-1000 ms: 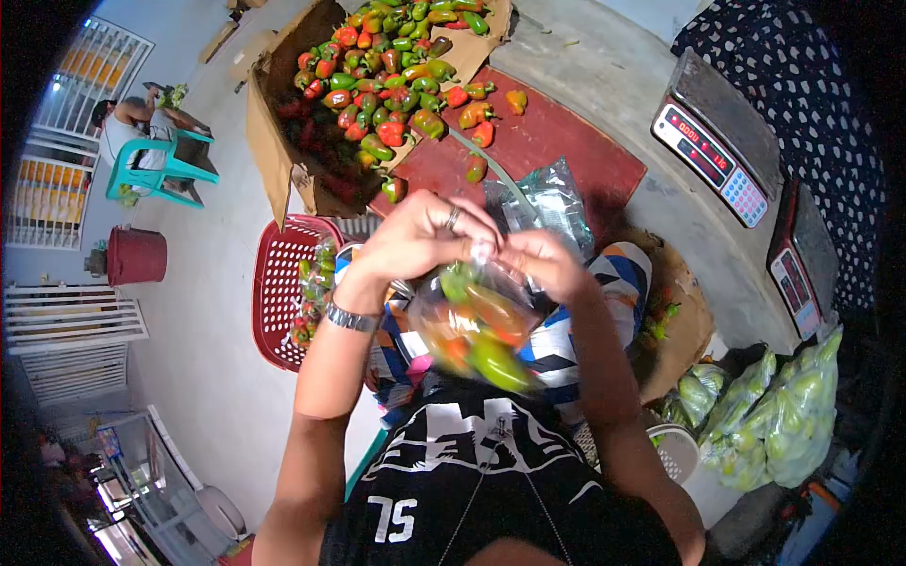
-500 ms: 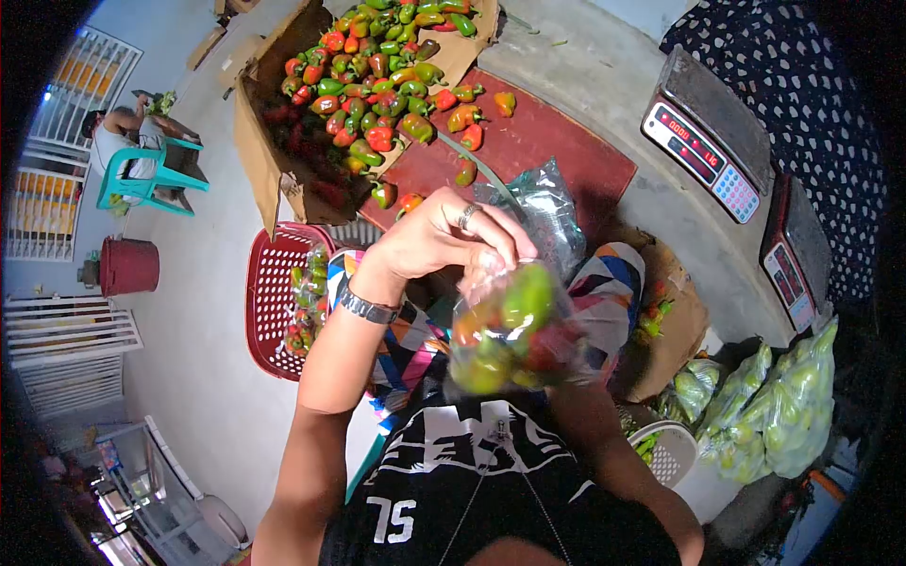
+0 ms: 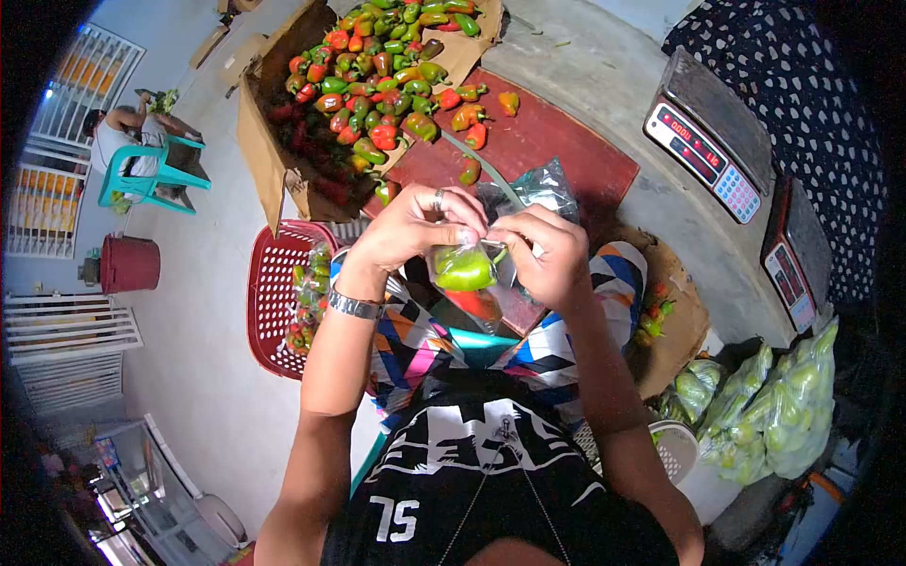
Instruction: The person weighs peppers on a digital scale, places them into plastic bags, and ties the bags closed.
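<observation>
A clear plastic bag of peppers (image 3: 465, 272) hangs in front of my lap, with a green and a red pepper showing through it. My left hand (image 3: 415, 229), wearing a ring and a metal watch, is closed with its fingers pinching the top of the bag. Close beside it, my right hand (image 3: 547, 247) is closed on the bag's gathered neck. Behind the hands, another clear bag (image 3: 549, 189) lies on the red board (image 3: 557, 151). Many loose red and green peppers (image 3: 377, 85) spread over the cardboard beyond.
Two digital scales (image 3: 703, 160) stand on the right. A red basket (image 3: 269, 292) with bagged peppers sits on the left. Large bags of green produce (image 3: 783, 415) rest at lower right, near a pale basket (image 3: 675, 453). A person sits in a teal chair (image 3: 142, 174) at far left.
The bag has moved slightly up and left and hangs steadier. My right hand, hidden behind the bag before, has come up to its neck beside my left hand.
</observation>
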`<state>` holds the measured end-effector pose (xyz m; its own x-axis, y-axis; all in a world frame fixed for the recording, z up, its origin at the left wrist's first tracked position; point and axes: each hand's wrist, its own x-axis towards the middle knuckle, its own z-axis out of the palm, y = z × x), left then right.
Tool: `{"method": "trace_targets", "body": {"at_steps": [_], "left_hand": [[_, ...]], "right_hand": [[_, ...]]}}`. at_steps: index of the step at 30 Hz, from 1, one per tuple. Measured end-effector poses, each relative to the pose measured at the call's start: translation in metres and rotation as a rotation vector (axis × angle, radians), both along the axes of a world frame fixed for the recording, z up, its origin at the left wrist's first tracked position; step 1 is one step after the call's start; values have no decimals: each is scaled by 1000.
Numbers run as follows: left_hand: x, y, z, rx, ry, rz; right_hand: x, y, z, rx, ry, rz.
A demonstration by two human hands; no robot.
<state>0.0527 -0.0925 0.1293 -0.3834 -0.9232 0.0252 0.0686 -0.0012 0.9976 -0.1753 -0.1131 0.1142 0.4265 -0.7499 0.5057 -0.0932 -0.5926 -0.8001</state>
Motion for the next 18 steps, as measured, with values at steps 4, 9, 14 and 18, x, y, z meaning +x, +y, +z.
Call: {"method": "trace_targets", "body": {"at_steps": [4,9,14,18], "left_hand": [[-1,8,-1,220,-77,91],[-7,19,-27,378,131,141],[-7,28,-40,373,103,87],[-17,35,-41,168,-159,159]], "right_hand": [[-2,-9,-3,-239,114,26],[-4,-19,-6,-424,158,200],[-9,-25,-12,-350,148,283],[-14,-25,10,-242,142,109]]}}
